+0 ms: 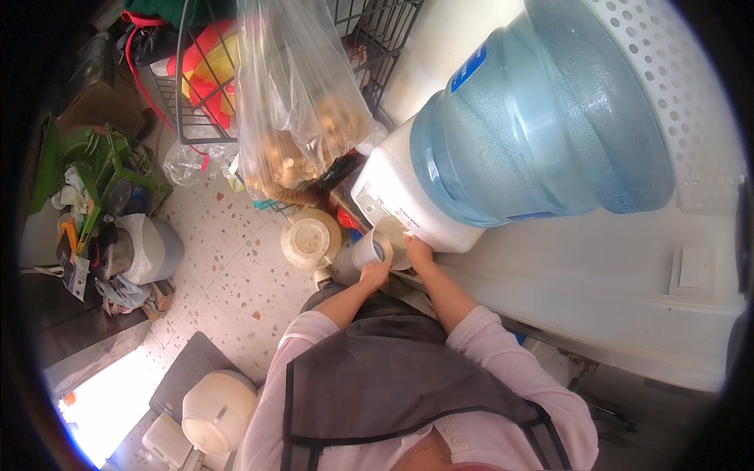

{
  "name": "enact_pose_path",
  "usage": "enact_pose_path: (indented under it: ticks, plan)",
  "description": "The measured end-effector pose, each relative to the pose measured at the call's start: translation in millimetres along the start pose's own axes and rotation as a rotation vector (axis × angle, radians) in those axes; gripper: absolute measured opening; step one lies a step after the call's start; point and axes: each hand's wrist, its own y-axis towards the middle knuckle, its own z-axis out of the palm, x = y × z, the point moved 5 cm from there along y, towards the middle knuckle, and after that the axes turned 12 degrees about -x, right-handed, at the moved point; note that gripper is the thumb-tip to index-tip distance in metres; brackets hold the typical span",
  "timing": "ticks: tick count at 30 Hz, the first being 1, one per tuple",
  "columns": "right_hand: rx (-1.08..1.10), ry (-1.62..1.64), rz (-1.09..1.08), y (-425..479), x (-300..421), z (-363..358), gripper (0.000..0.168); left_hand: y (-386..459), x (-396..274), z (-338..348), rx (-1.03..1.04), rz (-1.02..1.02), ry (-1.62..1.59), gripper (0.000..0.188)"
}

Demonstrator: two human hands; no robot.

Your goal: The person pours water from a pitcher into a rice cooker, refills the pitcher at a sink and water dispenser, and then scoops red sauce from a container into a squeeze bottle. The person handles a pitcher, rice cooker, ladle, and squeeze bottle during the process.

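Observation:
My left hand [376,274] grips a translucent plastic jug [369,249] by its near side, below the front of a white water dispenser [383,191]. At the dispenser's front edge, my right hand [419,253] has its fingers closed on a small white part [409,234] that looks like the tap. A round translucent piece [393,231] shows between the jug and my right hand; whether it is a lid or another vessel I cannot tell. On top of the dispenser sits a large blue water bottle [524,123].
A clear bag of brownish food pieces [300,135] hangs by a wire rack [206,138]. A cream lidded bucket [310,238] stands on the speckled floor [235,282]. Left are a green crate [112,171] and a pot [115,253]. A perforated white basket [677,88] is far right.

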Motion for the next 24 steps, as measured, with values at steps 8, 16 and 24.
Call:
enact_pose_path:
  ticks: [8, 16, 24]
  plan:
    - [-0.007, 0.021, 0.019, -1, 4, -4, 0.044, -3, -6, -6, -0.011, 0.024, -0.011, 0.013]
    - [0.001, -0.031, 0.051, 3, -5, 6, 0.042, -3, -1, -4, -0.003, -0.155, -0.159, 0.025]
    - [-0.043, -0.027, 0.016, 2, -5, 8, 0.042, -10, -10, -20, -0.038, -0.301, -0.257, 0.045]
